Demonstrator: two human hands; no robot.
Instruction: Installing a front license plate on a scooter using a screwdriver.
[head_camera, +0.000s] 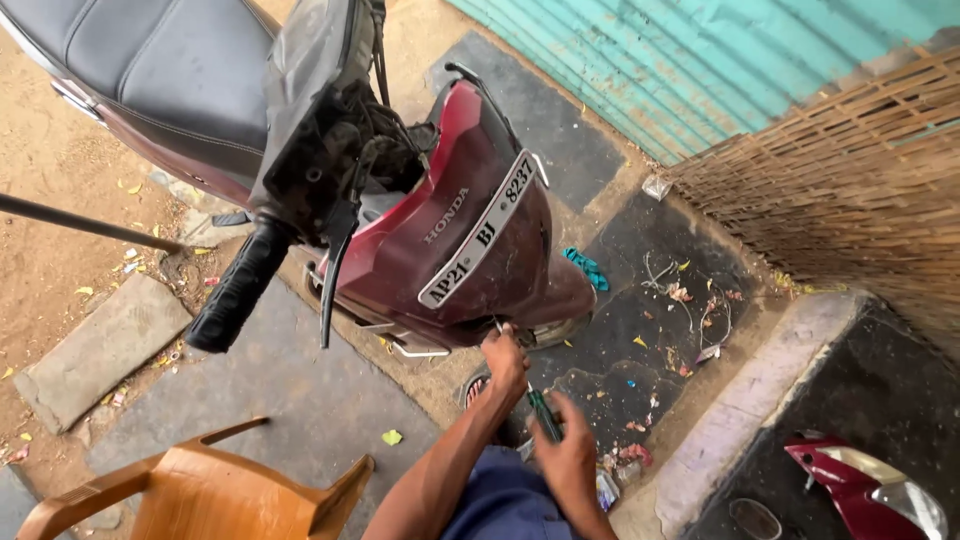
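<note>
Left hand (505, 358): your fingers pinch something small under the maroon scooter's front panel (470, 235) | Right hand (568, 458): fingers wrapped around a green-handled screwdriver (543, 412), its shaft angled up-left toward the left hand | Left hand nearer the panel | Wooden chair (200, 490) lower left.

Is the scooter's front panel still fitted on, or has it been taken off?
On. The maroon front panel with its number plate sits on the scooter, though the handlebar cover above is gone, exposing wiring.
</note>
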